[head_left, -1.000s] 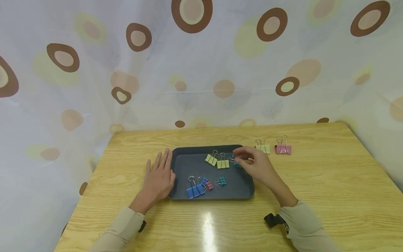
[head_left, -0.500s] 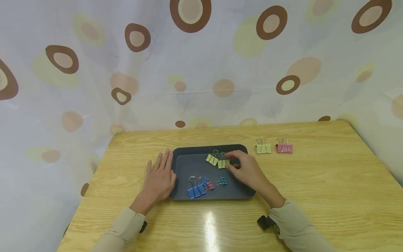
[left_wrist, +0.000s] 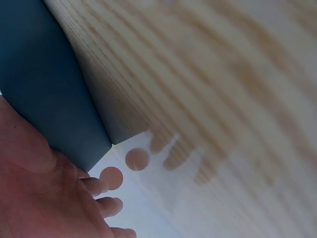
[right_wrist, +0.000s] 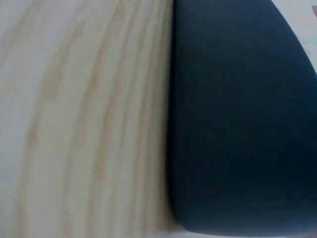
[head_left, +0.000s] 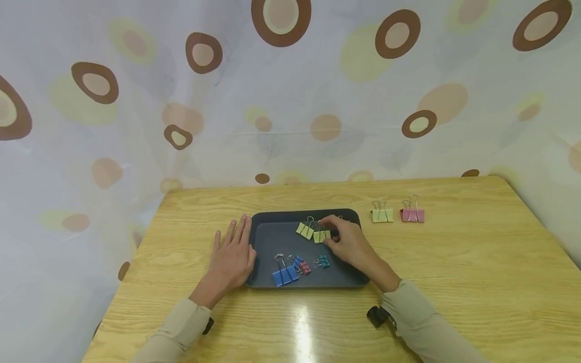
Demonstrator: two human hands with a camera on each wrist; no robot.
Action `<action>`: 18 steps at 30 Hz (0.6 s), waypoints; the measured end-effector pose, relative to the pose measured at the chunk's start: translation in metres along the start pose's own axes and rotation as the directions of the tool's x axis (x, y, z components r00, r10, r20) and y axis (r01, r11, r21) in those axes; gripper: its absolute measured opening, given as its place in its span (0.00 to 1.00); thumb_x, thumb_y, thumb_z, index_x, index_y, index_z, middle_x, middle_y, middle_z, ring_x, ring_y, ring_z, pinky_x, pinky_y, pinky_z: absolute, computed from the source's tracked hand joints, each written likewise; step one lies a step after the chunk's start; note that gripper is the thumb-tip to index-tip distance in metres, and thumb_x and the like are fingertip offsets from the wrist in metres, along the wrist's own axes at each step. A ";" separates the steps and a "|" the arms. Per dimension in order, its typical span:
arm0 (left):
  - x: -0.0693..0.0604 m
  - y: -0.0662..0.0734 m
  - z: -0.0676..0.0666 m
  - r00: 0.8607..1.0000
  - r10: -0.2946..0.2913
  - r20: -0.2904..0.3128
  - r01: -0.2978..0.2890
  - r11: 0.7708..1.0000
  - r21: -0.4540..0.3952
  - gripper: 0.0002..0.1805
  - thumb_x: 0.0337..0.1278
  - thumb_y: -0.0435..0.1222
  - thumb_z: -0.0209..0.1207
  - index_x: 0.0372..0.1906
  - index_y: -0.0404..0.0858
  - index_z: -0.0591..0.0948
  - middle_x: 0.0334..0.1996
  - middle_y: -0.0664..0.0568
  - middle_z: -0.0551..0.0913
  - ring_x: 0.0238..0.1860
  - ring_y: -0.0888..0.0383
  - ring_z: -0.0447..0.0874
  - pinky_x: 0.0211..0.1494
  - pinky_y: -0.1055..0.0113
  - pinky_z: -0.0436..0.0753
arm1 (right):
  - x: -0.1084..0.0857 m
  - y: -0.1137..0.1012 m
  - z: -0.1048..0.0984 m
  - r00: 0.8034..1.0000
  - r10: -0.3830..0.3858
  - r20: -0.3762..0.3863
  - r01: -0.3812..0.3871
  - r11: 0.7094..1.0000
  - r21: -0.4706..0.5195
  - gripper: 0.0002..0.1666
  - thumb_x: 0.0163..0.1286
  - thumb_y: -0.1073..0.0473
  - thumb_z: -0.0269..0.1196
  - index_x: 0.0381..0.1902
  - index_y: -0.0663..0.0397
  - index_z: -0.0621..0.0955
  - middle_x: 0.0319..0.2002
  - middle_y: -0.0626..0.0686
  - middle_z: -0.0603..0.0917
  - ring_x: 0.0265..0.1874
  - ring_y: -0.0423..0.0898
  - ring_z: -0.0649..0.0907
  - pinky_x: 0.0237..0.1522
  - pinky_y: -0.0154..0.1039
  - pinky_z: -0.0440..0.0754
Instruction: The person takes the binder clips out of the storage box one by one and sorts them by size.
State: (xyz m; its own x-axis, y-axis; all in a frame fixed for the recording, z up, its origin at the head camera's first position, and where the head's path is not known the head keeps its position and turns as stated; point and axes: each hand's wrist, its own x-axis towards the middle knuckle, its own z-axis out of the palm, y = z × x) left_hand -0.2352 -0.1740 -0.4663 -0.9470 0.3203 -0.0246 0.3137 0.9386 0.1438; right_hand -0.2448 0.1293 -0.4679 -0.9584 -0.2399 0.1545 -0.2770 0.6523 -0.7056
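Note:
In the head view a dark grey tray (head_left: 272,234) lies on the table. My left hand (head_left: 230,262) rests flat along its left edge, fingers straight. My right hand (head_left: 351,245) reaches over the right side, thumb and index finger pinching a yellow binder clip (head_left: 321,237). Another yellow binder clip (head_left: 305,230) lies just left of it. Nearer the front are a large blue binder clip (head_left: 285,276), a small blue one (head_left: 297,260), a small pink one (head_left: 305,267) and a small teal one (head_left: 323,261). My right hand mostly hides the tray's back right part.
On the wooden table (head_left: 454,272), behind and right of the tray, stand a yellow binder clip (head_left: 382,216) and a pink binder clip (head_left: 412,215). A patterned curtain (head_left: 290,161) hangs along the table's back edge.
My right hand has moved left from the teal clip at the tray's back right to the yellow binder clip, and its fingers have closed on it. My left hand has stayed put.

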 end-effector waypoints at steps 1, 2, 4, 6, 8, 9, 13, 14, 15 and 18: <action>0.000 0.000 0.000 1.000 0.002 -0.003 -0.002 1.000 0.002 0.36 0.79 0.40 0.41 0.83 0.35 0.46 0.83 0.44 0.47 0.81 0.41 0.46 0.77 0.33 0.48 | 0.001 0.000 0.001 1.000 0.002 -0.001 -0.002 1.000 0.000 0.22 0.63 0.73 0.71 0.55 0.62 0.82 0.51 0.61 0.87 0.50 0.57 0.87 0.45 0.47 0.86; 0.000 0.000 0.000 1.000 0.002 -0.004 -0.002 1.000 0.003 0.36 0.79 0.40 0.41 0.83 0.35 0.46 0.83 0.44 0.47 0.81 0.41 0.46 0.77 0.33 0.48 | 0.001 0.000 0.001 1.000 0.002 -0.001 -0.002 1.000 -0.001 0.22 0.62 0.73 0.71 0.55 0.61 0.82 0.51 0.61 0.88 0.49 0.57 0.87 0.44 0.47 0.86; 0.001 0.001 -0.001 1.000 0.002 -0.006 -0.002 1.000 0.008 0.36 0.79 0.40 0.41 0.83 0.35 0.46 0.83 0.44 0.47 0.81 0.41 0.46 0.77 0.33 0.48 | 0.002 0.000 0.002 1.000 -0.004 -0.002 0.004 1.000 0.005 0.23 0.62 0.74 0.71 0.54 0.60 0.82 0.50 0.60 0.88 0.49 0.56 0.87 0.44 0.47 0.86; 0.001 0.001 0.000 1.000 0.003 -0.006 -0.003 1.000 0.010 0.36 0.79 0.40 0.41 0.83 0.35 0.46 0.83 0.44 0.47 0.81 0.41 0.46 0.77 0.33 0.48 | 0.003 0.001 0.003 1.000 -0.011 -0.005 0.011 1.000 0.007 0.23 0.60 0.74 0.72 0.53 0.59 0.81 0.48 0.59 0.89 0.48 0.56 0.87 0.43 0.47 0.86; 0.001 0.001 0.000 1.000 0.003 -0.004 -0.003 1.000 0.009 0.36 0.79 0.40 0.41 0.83 0.35 0.46 0.83 0.44 0.47 0.81 0.41 0.45 0.77 0.33 0.48 | 0.003 0.001 0.003 1.000 -0.020 -0.007 0.020 1.000 0.008 0.23 0.59 0.75 0.73 0.52 0.59 0.81 0.46 0.57 0.89 0.46 0.56 0.87 0.41 0.47 0.85; 0.001 0.001 0.000 1.000 0.004 -0.005 -0.004 1.000 0.009 0.36 0.79 0.40 0.41 0.83 0.35 0.46 0.83 0.44 0.48 0.81 0.41 0.46 0.76 0.33 0.48 | 0.003 0.002 0.003 1.000 -0.025 -0.009 0.025 1.000 0.008 0.24 0.58 0.75 0.73 0.52 0.59 0.81 0.45 0.57 0.89 0.46 0.55 0.87 0.41 0.47 0.85; 0.001 0.001 0.001 1.000 0.004 -0.011 -0.004 1.000 0.010 0.36 0.79 0.40 0.42 0.83 0.35 0.47 0.83 0.43 0.48 0.81 0.41 0.46 0.76 0.33 0.48 | 0.003 0.003 0.004 0.999 -0.038 0.008 0.038 0.999 -0.002 0.25 0.58 0.74 0.74 0.52 0.58 0.80 0.43 0.56 0.89 0.41 0.53 0.88 0.40 0.45 0.86; 0.001 0.001 0.001 1.000 0.003 -0.013 -0.003 1.000 0.010 0.36 0.79 0.40 0.42 0.83 0.34 0.47 0.83 0.43 0.48 0.81 0.41 0.47 0.76 0.33 0.48 | 0.003 0.003 0.004 0.999 -0.038 0.014 0.038 0.999 -0.001 0.25 0.58 0.74 0.74 0.52 0.58 0.80 0.43 0.56 0.88 0.40 0.52 0.88 0.40 0.44 0.86; 0.001 0.001 0.001 1.000 0.002 -0.015 -0.002 1.000 0.011 0.36 0.78 0.40 0.42 0.83 0.34 0.47 0.82 0.43 0.49 0.81 0.41 0.47 0.76 0.33 0.48 | 0.003 0.003 0.004 0.999 -0.044 0.018 0.044 0.999 0.000 0.25 0.57 0.74 0.74 0.52 0.58 0.80 0.43 0.56 0.88 0.39 0.51 0.87 0.39 0.43 0.86; 0.001 0.001 0.002 1.000 -0.001 -0.018 0.001 1.000 0.009 0.36 0.78 0.40 0.42 0.83 0.34 0.47 0.82 0.43 0.49 0.81 0.41 0.47 0.76 0.33 0.48 | 0.003 0.002 0.003 0.998 -0.055 0.024 0.055 0.998 0.001 0.25 0.57 0.74 0.74 0.52 0.59 0.80 0.43 0.56 0.88 0.36 0.49 0.87 0.38 0.42 0.86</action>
State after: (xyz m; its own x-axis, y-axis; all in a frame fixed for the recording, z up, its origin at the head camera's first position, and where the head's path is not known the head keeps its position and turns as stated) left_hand -0.2357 -0.1728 -0.4679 -0.9485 0.3167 -0.0067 0.3129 0.9402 0.1349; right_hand -0.2478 0.1279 -0.4714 -0.9399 -0.2922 0.1767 -0.3292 0.6376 -0.6965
